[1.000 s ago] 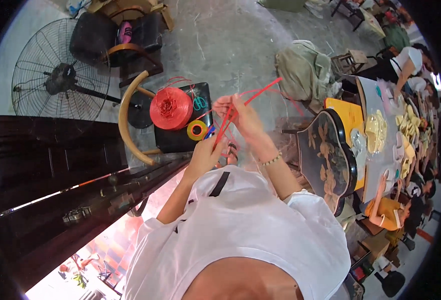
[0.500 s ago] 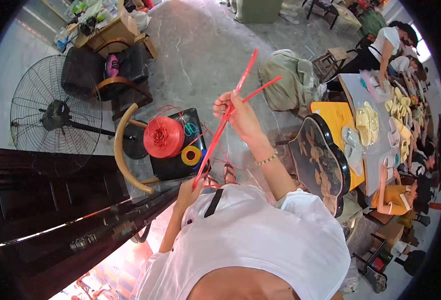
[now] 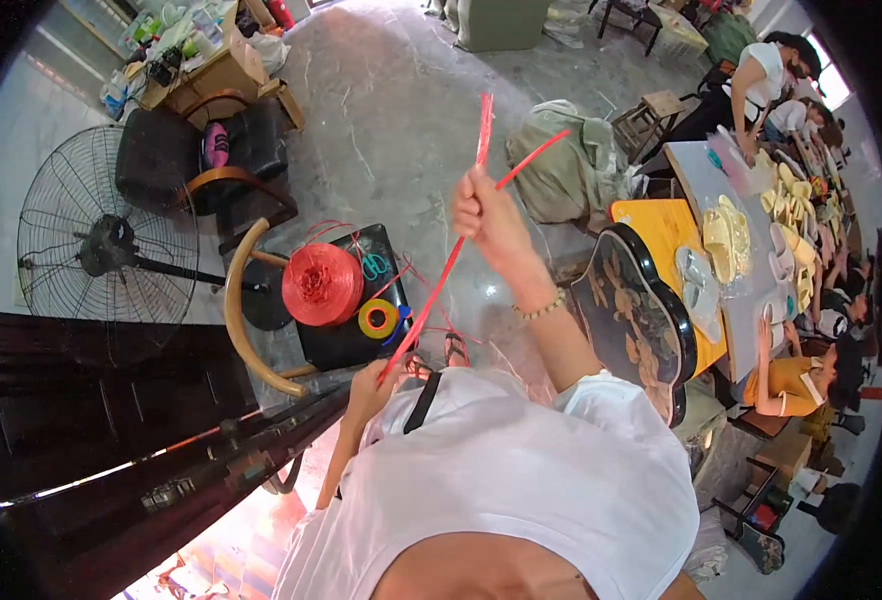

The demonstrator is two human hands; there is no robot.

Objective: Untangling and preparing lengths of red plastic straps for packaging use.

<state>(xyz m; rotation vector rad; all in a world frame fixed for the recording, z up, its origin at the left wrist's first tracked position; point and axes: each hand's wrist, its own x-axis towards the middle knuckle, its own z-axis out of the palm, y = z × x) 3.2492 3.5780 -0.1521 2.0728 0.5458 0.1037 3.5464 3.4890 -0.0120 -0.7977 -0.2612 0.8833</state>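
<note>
Red plastic twine [image 3: 428,308] stretches taut between my two hands in a slanting line. My right hand [image 3: 490,216] is closed in a fist around it, and loose ends stick out past the fingers toward the top. Close to my waist, my left hand [image 3: 367,390] grips the lower end of the strands. Left of the twine, a big round ball of red twine [image 3: 321,284] rests on a black-seated chair [image 3: 336,345]. Teal-handled scissors [image 3: 375,266] and a roll of yellow tape [image 3: 378,319] lie beside the ball, with thin red strands trailing around them.
A standing fan [image 3: 109,243] and a dark door [image 3: 111,410] are at the left. To the right stands a dark chair with a patterned back [image 3: 626,318], beside a long table [image 3: 696,165] with several slippers where other people sit. A bulky grey-green sack [image 3: 571,165] lies on the floor ahead.
My right hand has moved slightly up and right, and its fingers have closed from a looser hold into a fist. The twine strands have drawn together into a tighter line.
</note>
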